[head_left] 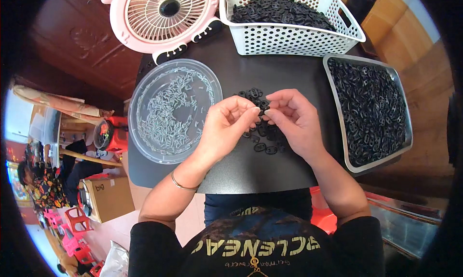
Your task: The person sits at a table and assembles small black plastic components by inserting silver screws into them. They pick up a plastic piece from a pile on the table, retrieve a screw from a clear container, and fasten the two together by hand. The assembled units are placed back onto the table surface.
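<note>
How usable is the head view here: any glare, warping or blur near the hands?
Head view: hands and small black part are sharp and evenly lit; soft glare on the clear round dish; fisheye bends the metal tray and white basket; corners fall into black vignette.

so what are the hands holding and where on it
Left hand and right hand pinch one small black plastic oval ring between their fingertips, at opposite ends.
</note>
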`<move>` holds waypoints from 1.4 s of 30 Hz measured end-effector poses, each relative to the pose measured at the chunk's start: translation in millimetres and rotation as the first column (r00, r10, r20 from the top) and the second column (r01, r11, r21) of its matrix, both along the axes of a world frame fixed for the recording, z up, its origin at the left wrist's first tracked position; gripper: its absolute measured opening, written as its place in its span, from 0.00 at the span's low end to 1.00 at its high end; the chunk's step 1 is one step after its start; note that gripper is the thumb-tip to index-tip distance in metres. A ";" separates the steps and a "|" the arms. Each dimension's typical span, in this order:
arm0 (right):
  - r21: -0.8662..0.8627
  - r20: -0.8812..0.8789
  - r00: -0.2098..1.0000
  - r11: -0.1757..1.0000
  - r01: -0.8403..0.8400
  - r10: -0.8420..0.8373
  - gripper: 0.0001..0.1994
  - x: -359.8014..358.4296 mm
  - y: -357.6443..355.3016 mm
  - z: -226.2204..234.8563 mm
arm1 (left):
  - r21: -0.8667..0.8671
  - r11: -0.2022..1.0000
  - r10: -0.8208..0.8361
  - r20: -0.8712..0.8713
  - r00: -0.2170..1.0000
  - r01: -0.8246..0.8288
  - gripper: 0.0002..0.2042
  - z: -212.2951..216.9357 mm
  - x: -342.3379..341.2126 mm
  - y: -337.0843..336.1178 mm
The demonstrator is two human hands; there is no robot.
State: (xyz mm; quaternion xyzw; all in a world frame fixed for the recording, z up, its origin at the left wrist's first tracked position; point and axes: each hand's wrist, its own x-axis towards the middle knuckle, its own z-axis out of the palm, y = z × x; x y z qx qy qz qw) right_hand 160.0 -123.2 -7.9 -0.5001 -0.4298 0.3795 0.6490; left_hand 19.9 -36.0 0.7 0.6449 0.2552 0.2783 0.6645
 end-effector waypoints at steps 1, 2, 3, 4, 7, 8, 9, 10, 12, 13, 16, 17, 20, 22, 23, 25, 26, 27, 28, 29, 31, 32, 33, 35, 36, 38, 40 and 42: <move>-0.009 0.001 1.000 1.000 0.002 -0.002 0.10 -0.1 -0.3 0.5 | 0.012 1.000 0.004 -0.004 1.000 -0.004 0.04 0.3 0.0 -0.5; -0.010 0.005 1.000 1.000 0.003 -0.003 0.10 0.0 -0.7 0.6 | 0.024 1.000 0.009 -0.007 1.000 -0.009 0.03 0.7 0.0 -1.0; -0.012 0.008 1.000 1.000 0.003 -0.003 0.10 0.1 -1.0 0.4 | 0.036 0.999 0.014 -0.010 1.000 -0.013 0.03 1.0 -0.1 -1.6; -0.015 0.010 1.000 1.000 0.003 -0.003 0.10 0.8 -0.6 -0.2 | 0.043 0.999 0.019 -0.008 1.000 -0.019 0.03 1.0 0.4 -1.7; -0.021 -0.005 1.000 1.000 -0.003 0.003 0.09 1.5 0.3 -1.4 | 0.085 0.996 0.039 0.003 0.999 -0.039 0.02 0.8 1.1 -3.5; -0.033 -0.016 1.000 0.999 -0.014 0.014 0.09 2.2 0.2 -1.5 | 0.112 0.993 0.047 0.011 0.999 -0.048 0.02 0.3 1.5 -5.1; -0.046 -0.027 0.999 0.999 -0.026 0.025 0.09 3.5 0.2 -1.6 | 0.138 0.989 0.055 0.018 0.998 -0.057 0.02 -0.4 1.7 -6.0; -0.058 -0.038 0.999 0.998 -0.039 0.036 0.09 4.6 0.1 -1.5 | 0.205 0.977 0.060 0.020 0.998 -0.063 0.02 -2.6 1.5 -5.2; -0.061 -0.077 0.994 0.995 -0.082 0.077 0.08 5.5 -0.5 -0.9 | 0.337 0.939 0.070 0.023 0.997 -0.073 0.02 -7.8 0.9 -2.8; -0.062 -0.096 0.991 0.993 -0.103 0.096 0.08 6.0 -0.5 -0.9 | 0.307 0.949 0.065 0.012 0.998 -0.065 0.02 -5.9 0.8 -3.2; -0.035 -0.087 0.993 0.996 -0.087 0.084 0.08 7.2 0.7 -2.5 | 0.213 0.976 0.040 0.019 0.999 -0.043 0.03 0.0 1.1 -4.3; -0.029 -0.081 0.994 0.997 -0.076 0.074 0.08 6.7 1.1 -2.6 | 0.180 0.983 0.028 0.047 0.999 -0.036 0.03 0.6 2.0 -3.6; 0.001 -0.044 0.998 0.999 -0.039 0.039 0.07 5.3 1.7 -3.9 | 0.114 0.993 0.018 0.020 1.000 -0.020 0.05 0.1 1.3 -1.1; 0.038 0.008 1.000 0.999 -0.011 0.011 0.06 4.7 0.7 -5.8 | 0.093 0.996 -0.002 -0.021 1.000 0.004 0.08 -1.0 0.0 1.0; 0.077 0.097 0.995 0.997 0.024 -0.032 0.05 4.0 0.8 -6.5 | 0.087 0.996 -0.023 -0.034 0.999 0.026 0.09 -1.4 -0.3 2.1; 0.164 0.265 0.956 0.983 0.082 -0.124 0.05 2.0 2.1 -7.6 | 0.074 0.996 -0.051 -0.050 0.997 0.055 0.10 -1.0 -0.8 2.5; 0.188 0.289 0.947 0.978 0.089 -0.142 0.05 1.3 2.8 -7.7 | 0.066 0.996 -0.058 -0.053 0.997 0.062 0.11 0.1 -1.1 2.0; 0.213 0.311 0.937 0.972 0.095 -0.160 0.05 0.7 3.4 -7.7 | 0.059 0.996 -0.066 -0.056 0.996 0.069 0.11 0.9 -1.3 1.8; 0.236 0.335 0.925 0.966 0.102 -0.180 0.05 0.5 3.5 -7.5 | 0.043 0.997 -0.066 -0.063 0.996 0.069 0.11 1.5 -1.3 1.8; 0.246 0.358 0.915 0.964 0.102 -0.189 0.06 0.8 3.6 -7.8 | 0.028 0.997 -0.067 -0.071 0.995 0.069 0.11 2.1 -1.3 1.8; 0.265 0.402 0.892 0.959 0.101 -0.205 0.06 1.7 3.6 -8.8 | -0.001 0.997 -0.074 -0.078 0.994 0.074 0.11 2.3 -1.6 2.1; 0.267 0.421 0.883 0.959 0.097 -0.207 0.06 2.1 3.3 -8.3 | -0.016 0.997 -0.080 -0.078 0.994 0.079 0.11 2.4 -2.1 2.5; 0.269 0.439 0.874 0.959 0.094 -0.208 0.07 2.5 2.8 -7.2 | -0.030 0.996 -0.087 -0.078 0.993 0.084 0.10 2.4 -2.3 2.7; 0.259 0.425 0.884 0.962 0.087 -0.195 0.07 2.2 2.9 -7.3 | -0.030 0.997 -0.075 -0.075 0.994 0.073 0.10 2.4 -2.4 2.6; 0.248 0.392 0.902 0.965 0.085 -0.180 0.07 1.6 3.2 -8.2 | -0.030 0.997 -0.070 -0.073 0.995 0.068 0.10 2.5 -2.5 2.4; 0.218 0.290 0.946 0.973 0.081 -0.144 0.06 1.3 3.5 -9.1 | -0.026 0.998 -0.064 -0.086 0.994 0.062 0.09 3.4 -2.4 1.9; 0.180 0.149 0.984 0.981 0.073 -0.100 0.07 0.7 2.9 -9.8 | -0.025 0.998 -0.061 -0.084 0.995 0.059 0.08 3.4 -2.4 1.9; 0.119 0.047 0.999 0.993 0.012 -0.018 0.07 -0.6 1.0 -4.8 | -0.028 0.998 -0.059 -0.065 0.996 0.057 0.08 2.8 -2.6 1.9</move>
